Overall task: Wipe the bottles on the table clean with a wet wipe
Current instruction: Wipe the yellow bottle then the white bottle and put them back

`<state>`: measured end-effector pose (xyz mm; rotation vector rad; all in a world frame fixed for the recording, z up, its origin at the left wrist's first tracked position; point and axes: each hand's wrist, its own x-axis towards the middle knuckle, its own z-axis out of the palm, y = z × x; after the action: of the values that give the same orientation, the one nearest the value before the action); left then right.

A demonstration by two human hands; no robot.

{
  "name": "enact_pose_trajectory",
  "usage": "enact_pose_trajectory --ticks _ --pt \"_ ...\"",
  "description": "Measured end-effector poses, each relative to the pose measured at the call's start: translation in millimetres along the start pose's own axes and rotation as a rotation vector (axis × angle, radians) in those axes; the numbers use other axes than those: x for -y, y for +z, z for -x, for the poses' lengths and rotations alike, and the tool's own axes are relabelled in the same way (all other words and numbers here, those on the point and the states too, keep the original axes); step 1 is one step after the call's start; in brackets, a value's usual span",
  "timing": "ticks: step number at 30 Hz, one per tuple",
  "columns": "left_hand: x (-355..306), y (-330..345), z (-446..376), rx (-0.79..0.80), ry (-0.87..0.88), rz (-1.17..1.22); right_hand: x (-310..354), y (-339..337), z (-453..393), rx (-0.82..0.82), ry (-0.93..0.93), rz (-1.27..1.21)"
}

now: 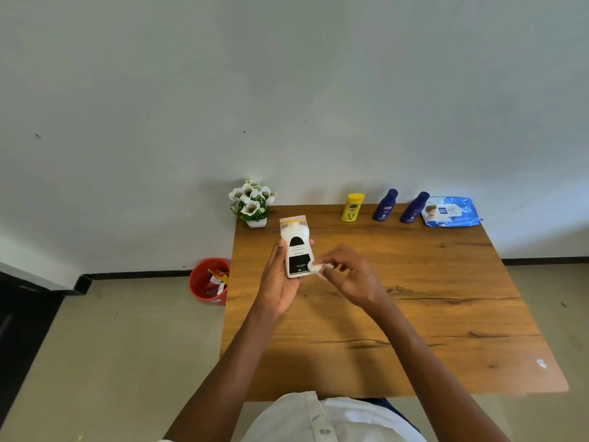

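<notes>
My left hand (280, 282) grips a white bottle (295, 247) with a black label, holding it upright above the wooden table (414, 314). My right hand (350, 275) pinches a small bunched white wet wipe (314, 267) against the bottle's lower right edge. At the table's far edge stand a yellow bottle (352, 207) and two dark blue bottles (385, 205) (414, 208), tilted in the wide view. A blue wet wipe pack (451, 212) lies to their right.
A small white pot of white flowers (251, 202) stands at the table's far left corner. A red bin (208, 282) with scraps sits on the floor left of the table. A tiny white scrap (541, 363) lies near the front right corner.
</notes>
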<state>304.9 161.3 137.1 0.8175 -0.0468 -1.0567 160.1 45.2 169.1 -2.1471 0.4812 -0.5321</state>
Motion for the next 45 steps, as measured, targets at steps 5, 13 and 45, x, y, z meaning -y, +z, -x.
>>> enact_pose_trajectory --ticks 5,13,45 --pt "-2.5 2.7 2.7 0.021 -0.062 0.037 -0.3 -9.1 -8.7 -0.198 0.195 -0.159" --pt "-9.2 14.7 9.8 0.058 -0.134 0.069 19.7 -4.7 -17.4 -0.285 0.236 -0.326" --pt "-32.4 11.3 10.5 0.237 0.048 -0.545 46.5 -12.9 -31.0 -0.288 -0.327 0.437"
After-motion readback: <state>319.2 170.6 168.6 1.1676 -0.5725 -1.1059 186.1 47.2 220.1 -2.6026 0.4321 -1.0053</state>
